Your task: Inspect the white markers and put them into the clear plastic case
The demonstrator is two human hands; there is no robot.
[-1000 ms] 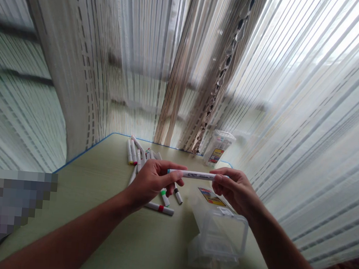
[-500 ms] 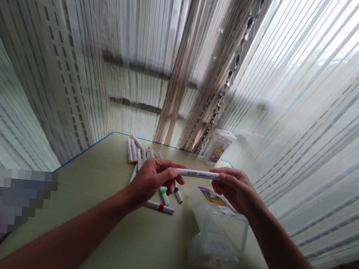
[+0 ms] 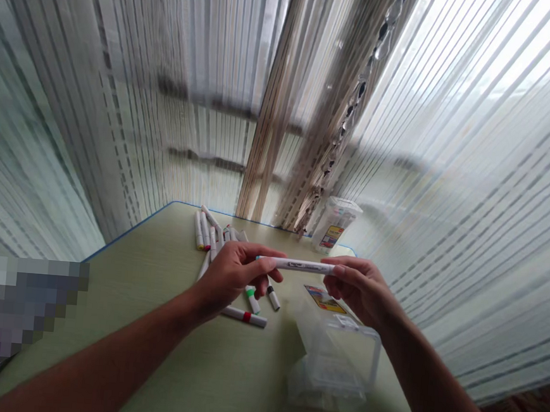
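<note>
A white marker with small dark print is held level above the table, one end in each hand. My left hand pinches its left end, where a bit of teal shows. My right hand grips the right end between thumb and fingers. Beneath and behind my left hand lie several loose white markers, partly hidden by it. Closer to me rest a marker with a red band, one with a green band and one with a black band.
A clear plastic case with its lid open lies below my right hand. Another clear case with a yellow label stands upright at the back. The green table has a blue edge, and striped string curtains hang behind it.
</note>
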